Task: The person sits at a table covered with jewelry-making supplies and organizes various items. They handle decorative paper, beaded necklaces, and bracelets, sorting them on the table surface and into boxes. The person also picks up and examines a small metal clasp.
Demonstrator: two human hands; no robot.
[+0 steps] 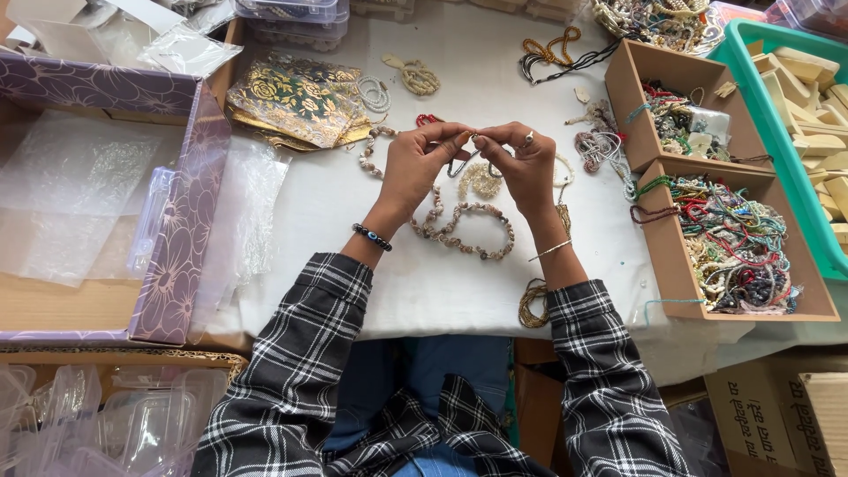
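My left hand (422,162) and my right hand (521,163) meet over the white table (353,230), fingertips pinched together on a thin dark cord (459,164) that loops down between them. A shell bracelet (481,231) lies on the cloth just below my hands. A small pale beaded piece (480,180) sits under them. A beaded band is on my left wrist, and my right hand wears a thin bangle and a ring.
Two brown open boxes (664,265) full of coloured bead strings stand at the right, beside a teal tray (751,79) of wooden pieces. Gold-patterned pouches (300,102) lie at the back left. A purple floral box (181,221) and clear plastic cases (106,424) are at the left.
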